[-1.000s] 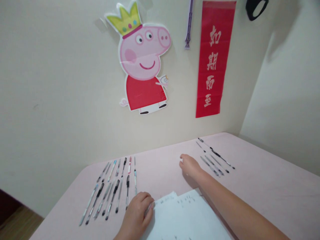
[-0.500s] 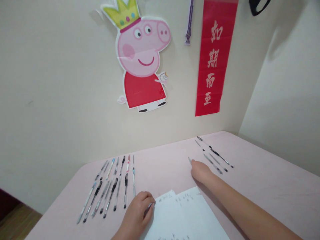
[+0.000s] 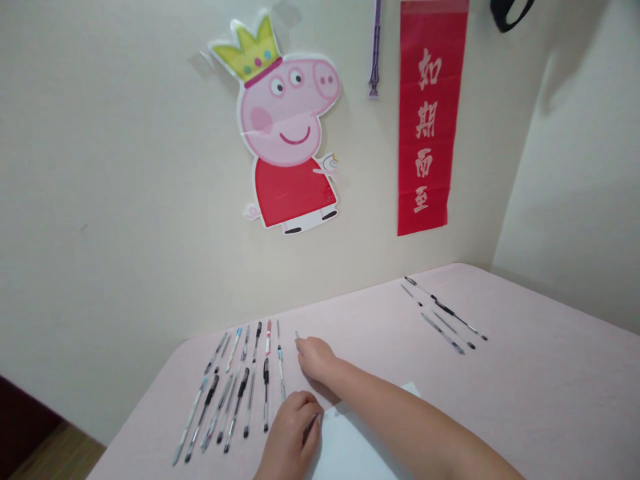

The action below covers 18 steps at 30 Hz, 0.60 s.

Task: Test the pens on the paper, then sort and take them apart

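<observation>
My right hand (image 3: 315, 359) reaches across to the left, fingers closed on a thin pen (image 3: 297, 335) whose tip pokes out above the knuckles, right beside a row of several pens (image 3: 235, 387) laid side by side on the pink table (image 3: 525, 387). My left hand (image 3: 293, 433) rests curled at the near edge, pinching a dark pen (image 3: 310, 424) at the corner of the white paper (image 3: 350, 447). My right forearm crosses over the paper.
A second, smaller group of pens (image 3: 445, 317) lies at the table's far right. On the wall hang a cartoon pig cut-out (image 3: 287, 127) and a red banner (image 3: 430, 120) with Chinese characters. The wall corner closes the right side.
My right hand took a pen from the right group and swung left across the table to the row of pens. The left hand stayed on the paper.
</observation>
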Each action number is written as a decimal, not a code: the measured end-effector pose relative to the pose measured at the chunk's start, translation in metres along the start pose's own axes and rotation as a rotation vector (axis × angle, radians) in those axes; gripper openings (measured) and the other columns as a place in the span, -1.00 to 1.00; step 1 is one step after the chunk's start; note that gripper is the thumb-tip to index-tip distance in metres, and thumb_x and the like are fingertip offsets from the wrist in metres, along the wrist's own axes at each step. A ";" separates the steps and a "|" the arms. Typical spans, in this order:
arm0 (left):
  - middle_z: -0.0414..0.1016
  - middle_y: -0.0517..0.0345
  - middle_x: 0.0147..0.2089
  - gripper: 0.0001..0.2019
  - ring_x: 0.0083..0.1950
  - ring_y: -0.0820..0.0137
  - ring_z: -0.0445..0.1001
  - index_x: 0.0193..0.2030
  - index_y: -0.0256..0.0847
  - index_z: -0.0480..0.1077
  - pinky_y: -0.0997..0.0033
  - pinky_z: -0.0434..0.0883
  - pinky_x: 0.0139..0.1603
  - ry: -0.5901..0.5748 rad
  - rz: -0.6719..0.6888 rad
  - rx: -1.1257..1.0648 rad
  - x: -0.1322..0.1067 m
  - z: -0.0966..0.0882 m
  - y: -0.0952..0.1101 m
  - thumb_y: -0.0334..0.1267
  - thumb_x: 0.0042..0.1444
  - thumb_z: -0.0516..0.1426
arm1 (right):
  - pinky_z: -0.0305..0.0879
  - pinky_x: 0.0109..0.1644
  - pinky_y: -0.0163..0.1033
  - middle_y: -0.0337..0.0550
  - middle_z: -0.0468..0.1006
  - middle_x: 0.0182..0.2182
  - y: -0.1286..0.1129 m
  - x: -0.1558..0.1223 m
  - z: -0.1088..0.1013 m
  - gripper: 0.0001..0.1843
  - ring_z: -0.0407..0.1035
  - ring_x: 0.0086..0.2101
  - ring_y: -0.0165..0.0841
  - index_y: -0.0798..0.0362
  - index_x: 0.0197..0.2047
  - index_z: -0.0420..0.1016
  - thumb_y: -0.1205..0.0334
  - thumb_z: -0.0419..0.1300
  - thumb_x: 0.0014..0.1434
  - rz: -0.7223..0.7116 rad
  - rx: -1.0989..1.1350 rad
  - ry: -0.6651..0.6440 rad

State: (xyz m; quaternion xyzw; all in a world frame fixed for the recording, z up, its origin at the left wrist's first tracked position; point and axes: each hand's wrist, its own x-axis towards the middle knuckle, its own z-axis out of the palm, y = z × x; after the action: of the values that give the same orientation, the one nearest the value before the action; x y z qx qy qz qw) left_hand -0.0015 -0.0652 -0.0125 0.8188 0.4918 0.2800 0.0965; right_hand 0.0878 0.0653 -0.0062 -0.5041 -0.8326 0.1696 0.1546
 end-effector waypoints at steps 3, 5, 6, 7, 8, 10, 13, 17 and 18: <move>0.46 0.02 -0.26 -0.80 -0.20 0.33 0.44 -0.33 -0.20 0.44 0.30 0.42 -0.16 0.007 -0.016 -0.022 0.000 0.003 -0.006 -0.39 0.15 -0.01 | 0.27 -0.18 -0.23 0.08 0.56 -0.22 -0.011 0.021 0.012 -0.70 0.45 -0.20 -0.19 0.13 -0.20 0.53 0.30 -0.02 0.20 -0.016 0.028 0.016; 0.46 0.02 -0.26 -0.80 -0.19 0.33 0.45 -0.32 -0.20 0.45 0.30 0.43 -0.15 0.012 -0.015 -0.037 0.000 0.003 -0.008 -0.39 0.15 -0.01 | 0.27 -0.17 -0.21 0.10 0.54 -0.21 -0.014 0.032 0.018 -0.68 0.44 -0.19 -0.19 0.14 -0.20 0.53 0.30 -0.06 0.23 -0.009 0.041 0.030; 0.46 0.02 -0.26 -0.80 -0.19 0.32 0.45 -0.31 -0.20 0.45 0.30 0.43 -0.16 0.015 -0.012 -0.043 0.001 0.003 -0.008 -0.39 0.15 -0.01 | 0.27 -0.16 -0.20 0.11 0.53 -0.20 -0.014 0.037 0.020 -0.67 0.43 -0.19 -0.19 0.15 -0.18 0.51 0.30 -0.08 0.23 -0.006 0.046 0.036; 0.46 0.02 -0.26 -0.80 -0.19 0.32 0.45 -0.31 -0.20 0.45 0.30 0.44 -0.16 0.018 -0.010 -0.047 0.001 0.003 -0.008 -0.38 0.15 -0.01 | 0.27 -0.16 -0.19 0.12 0.52 -0.19 -0.014 0.040 0.021 -0.66 0.43 -0.18 -0.18 0.16 -0.14 0.50 0.30 -0.08 0.24 -0.005 0.050 0.039; 0.46 0.01 -0.27 -0.79 -0.20 0.32 0.45 -0.32 -0.20 0.45 0.30 0.44 -0.17 0.021 -0.008 -0.049 0.001 0.003 -0.007 -0.37 0.15 -0.01 | 0.28 -0.16 -0.19 0.13 0.50 -0.17 -0.014 0.042 0.022 -0.65 0.43 -0.17 -0.18 0.17 -0.11 0.48 0.27 -0.08 0.24 -0.008 0.054 0.041; 0.46 0.01 -0.28 -0.79 -0.20 0.32 0.45 -0.33 -0.20 0.46 0.30 0.44 -0.18 0.024 -0.012 -0.052 0.002 0.003 -0.007 -0.36 0.15 -0.01 | 0.28 -0.13 -0.17 0.16 0.45 -0.11 -0.011 0.044 0.022 -0.63 0.41 -0.14 -0.16 0.19 -0.03 0.43 0.19 -0.04 0.22 -0.033 0.059 0.036; 0.45 0.01 -0.28 -0.79 -0.20 0.32 0.45 -0.33 -0.20 0.45 0.30 0.44 -0.17 0.025 -0.015 -0.062 0.002 0.004 -0.009 -0.35 0.16 -0.01 | 0.28 -0.09 -0.15 0.16 0.39 -0.05 -0.007 0.043 0.019 -0.53 0.39 -0.11 -0.13 0.18 0.02 0.38 0.05 0.08 0.13 -0.102 0.064 0.005; 0.44 0.02 -0.28 -0.79 -0.20 0.32 0.44 -0.32 -0.20 0.45 0.29 0.43 -0.16 0.013 -0.013 -0.074 0.002 0.005 -0.011 -0.34 0.17 -0.02 | 0.28 -0.07 -0.16 0.12 0.39 -0.06 -0.003 0.042 0.018 -0.61 0.38 -0.11 -0.14 0.17 -0.05 0.42 0.14 0.12 0.08 -0.157 0.054 -0.032; 0.44 0.02 -0.28 -0.79 -0.20 0.32 0.44 -0.32 -0.20 0.44 0.29 0.43 -0.16 0.008 -0.014 -0.074 0.002 0.005 -0.012 -0.34 0.17 -0.02 | 0.27 -0.08 -0.16 0.13 0.39 -0.06 -0.003 0.041 0.019 -0.65 0.38 -0.12 -0.15 0.17 -0.07 0.42 0.20 0.09 0.10 -0.156 0.050 -0.029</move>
State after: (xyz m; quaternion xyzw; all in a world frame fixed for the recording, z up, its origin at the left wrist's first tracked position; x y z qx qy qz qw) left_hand -0.0065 -0.0568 -0.0210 0.8101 0.4871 0.3006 0.1268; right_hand 0.0590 0.0986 -0.0180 -0.4311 -0.8670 0.1854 0.1678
